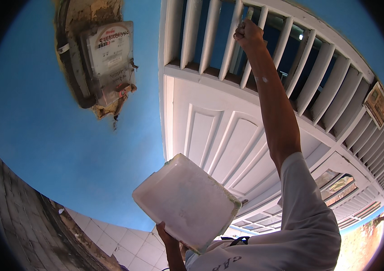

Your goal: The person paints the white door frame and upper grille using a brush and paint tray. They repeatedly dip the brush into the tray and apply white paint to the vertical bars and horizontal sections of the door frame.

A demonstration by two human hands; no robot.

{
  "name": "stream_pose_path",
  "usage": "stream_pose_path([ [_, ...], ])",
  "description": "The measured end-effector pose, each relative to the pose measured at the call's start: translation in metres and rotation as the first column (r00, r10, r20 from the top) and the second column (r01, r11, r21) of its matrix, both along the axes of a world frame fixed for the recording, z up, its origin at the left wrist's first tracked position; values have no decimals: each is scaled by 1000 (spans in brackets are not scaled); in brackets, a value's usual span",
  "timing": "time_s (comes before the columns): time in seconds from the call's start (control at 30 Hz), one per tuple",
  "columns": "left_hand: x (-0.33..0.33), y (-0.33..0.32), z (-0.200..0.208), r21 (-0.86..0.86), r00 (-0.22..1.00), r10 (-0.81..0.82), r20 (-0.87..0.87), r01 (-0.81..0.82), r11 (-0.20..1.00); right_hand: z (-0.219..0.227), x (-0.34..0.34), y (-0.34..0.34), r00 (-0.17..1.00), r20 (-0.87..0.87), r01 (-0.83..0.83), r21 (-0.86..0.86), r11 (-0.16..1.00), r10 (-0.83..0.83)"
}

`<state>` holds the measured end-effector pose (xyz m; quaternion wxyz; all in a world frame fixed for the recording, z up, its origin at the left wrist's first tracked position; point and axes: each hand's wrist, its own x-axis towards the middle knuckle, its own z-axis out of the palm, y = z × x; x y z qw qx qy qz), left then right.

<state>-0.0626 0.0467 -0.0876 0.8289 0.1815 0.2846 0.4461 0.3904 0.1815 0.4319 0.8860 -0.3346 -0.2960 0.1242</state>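
Note:
My left hand (166, 235) is closed on the lower edge of a white rectangular plastic container (187, 201). The container is tilted, its broad smooth face showing and its rim worn and stained; what it holds is hidden. My right arm stretches up high, and the fist of my right hand (249, 34) is among the upright white slats (228, 38) above the door. A narrow pale piece shows just above the fist, too small to name. White specks mark the right forearm.
A white panelled door (219, 131) stands below the slats. On the blue wall (65, 158) at the left hangs an electricity meter (110, 58) with a thick dark cable (67, 67). A small paper sticker (377, 105) is at the right. White tiles (131, 246) lie low down.

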Motion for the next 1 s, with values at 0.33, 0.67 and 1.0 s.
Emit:
stream_pose_path([
  [0.33, -1, -4, 0, -10, 1000, 0, -20, 0, 1000, -12, -15, -11, 966, 162, 214, -82, 973, -199],
  [0.67, 3, -7, 6, -4, 995, 84, -60, -84, 996, -84, -81, -56, 921, 385, 194, -298, 935, -69],
  [1.0, -1, -4, 2, 6, 995, 98, -12, -98, 995, -121, -129, -72, 832, 539, 124, -410, 904, 130],
])
